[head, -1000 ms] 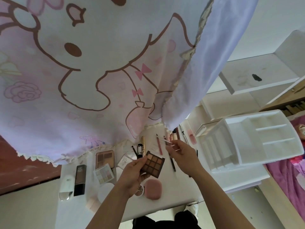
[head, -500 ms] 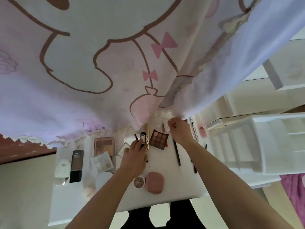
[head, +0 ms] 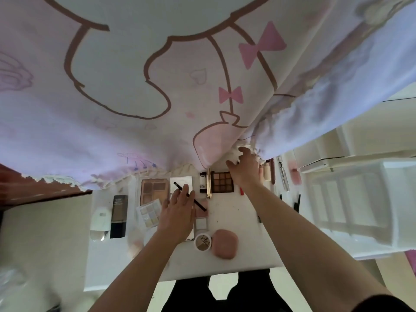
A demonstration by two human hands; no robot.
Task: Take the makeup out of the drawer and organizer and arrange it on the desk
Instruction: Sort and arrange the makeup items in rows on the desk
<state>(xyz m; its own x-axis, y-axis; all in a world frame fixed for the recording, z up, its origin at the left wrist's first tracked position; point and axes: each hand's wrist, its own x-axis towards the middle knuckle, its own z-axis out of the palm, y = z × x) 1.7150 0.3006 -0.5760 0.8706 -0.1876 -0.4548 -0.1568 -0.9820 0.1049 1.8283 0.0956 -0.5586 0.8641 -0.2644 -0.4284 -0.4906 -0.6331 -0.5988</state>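
Observation:
Makeup lies spread over the white desk [head: 236, 224]. My left hand [head: 177, 215] hovers over the middle of the desk with a thin black pencil [head: 200, 204] held slantwise across its fingers. My right hand [head: 245, 170] reaches to the back edge with spread fingers and nothing in it, touching the curtain hem. Just left of it lie a dark brown eyeshadow palette [head: 222, 182], a gold tube [head: 209, 183] and a black-and-white tube [head: 202, 182]. The white organizer [head: 360, 199] stands at the right, its compartments looking bare.
A pink cartoon-print curtain [head: 157, 86] hangs over the desk's back. On the left lie a blush palette [head: 154, 190], a pale palette [head: 148, 212], a foundation bottle [head: 118, 216] and a white bottle [head: 99, 224]. A round compact [head: 203, 242] and pink case [head: 225, 243] sit in front.
The brown palette left my left hand and now lies at the back of the desk. My left hand drew back with a black pencil. My right hand reached forward to the curtain hem.

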